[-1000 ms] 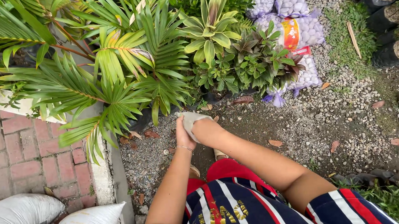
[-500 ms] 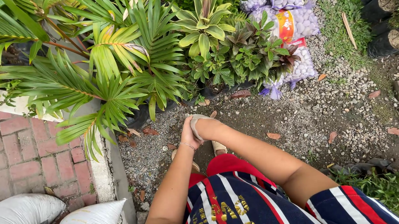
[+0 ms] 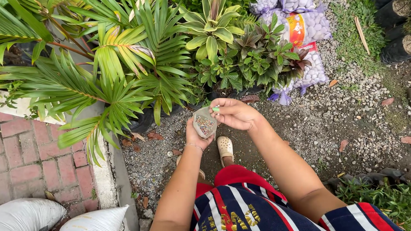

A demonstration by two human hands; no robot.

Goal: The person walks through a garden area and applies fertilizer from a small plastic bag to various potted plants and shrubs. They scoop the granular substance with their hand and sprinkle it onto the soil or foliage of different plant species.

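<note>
My left hand (image 3: 195, 134) holds a small clear plastic pouch (image 3: 204, 124) filled with tiny multicoloured granules, raised in front of me. My right hand (image 3: 233, 113) is at the pouch's upper edge, fingers curled, pinching near its top corner. Both arms reach forward over gravel ground. Below the hands a beige clog (image 3: 225, 147) on my foot shows, and my striped red, navy and white clothing (image 3: 246, 210) fills the bottom of the view.
Potted palms (image 3: 116, 82) and leafy green plants (image 3: 240, 58) stand just ahead. Net bags of white pebbles (image 3: 303, 32) lie behind them. A brick path (image 3: 22, 156) with a concrete kerb is at left, white sacks (image 3: 44, 224) at bottom left, black nursery pots (image 3: 400, 28) at right.
The hands have lifted toward the plants and the pouch now faces up, showing its granules. My right hand has shifted to the pouch's top edge.
</note>
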